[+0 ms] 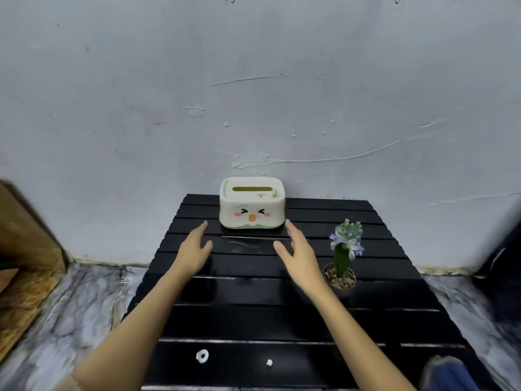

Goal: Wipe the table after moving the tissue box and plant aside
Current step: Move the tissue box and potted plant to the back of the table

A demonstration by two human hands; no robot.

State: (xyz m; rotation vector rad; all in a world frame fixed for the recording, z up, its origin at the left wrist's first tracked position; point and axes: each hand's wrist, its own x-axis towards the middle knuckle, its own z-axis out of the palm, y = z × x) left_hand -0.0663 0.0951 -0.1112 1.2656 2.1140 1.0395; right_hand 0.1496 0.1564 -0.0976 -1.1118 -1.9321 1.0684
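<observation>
Flanking the tissue box (251,204), the left hand (195,249) and right hand (298,251) are held with fingers (290,230) spread, touching nothing. The tissue box is set at the black slatted worktop's (253,320) far edge against the wall (253,94). The potted plant (342,259) is placed right of it, nearer the viewer.

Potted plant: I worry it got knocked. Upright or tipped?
Upright: the potted plant stands on the table, stem vertical, pebbles level.
</observation>
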